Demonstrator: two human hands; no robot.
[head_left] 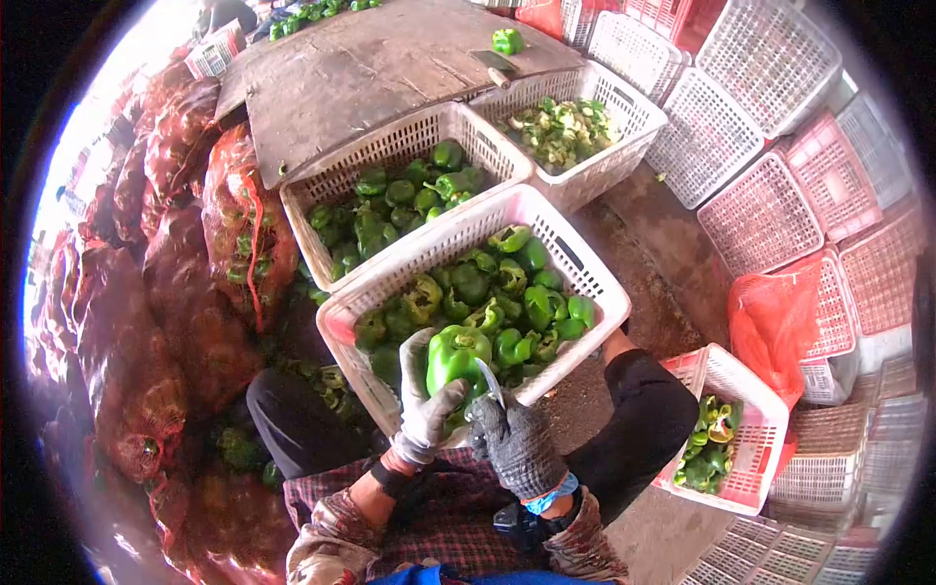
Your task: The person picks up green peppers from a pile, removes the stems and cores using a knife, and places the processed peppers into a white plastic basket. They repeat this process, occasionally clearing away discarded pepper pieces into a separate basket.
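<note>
In a light grey glove, my left hand [423,408] is wrapped round the left side of a whole green pepper [456,357]. My right hand [519,449], in a dark grey glove, is closed on a small knife [489,380], whose curved blade is at the pepper's right side. Both hands are over the near edge of a white crate [336,336] holding green peppers, several of them cut open. Behind it, a second crate [292,216] holds more green peppers. The knife's handle is hidden in my right hand.
Pale green scraps fill part of a crate [639,109] at the back. A wooden board [341,73] carries a cleaver and a pepper [507,41]. Red net sacks [200,322] stand left, stacked crates [770,58] right. A smaller crate [765,439] holds pepper pieces.
</note>
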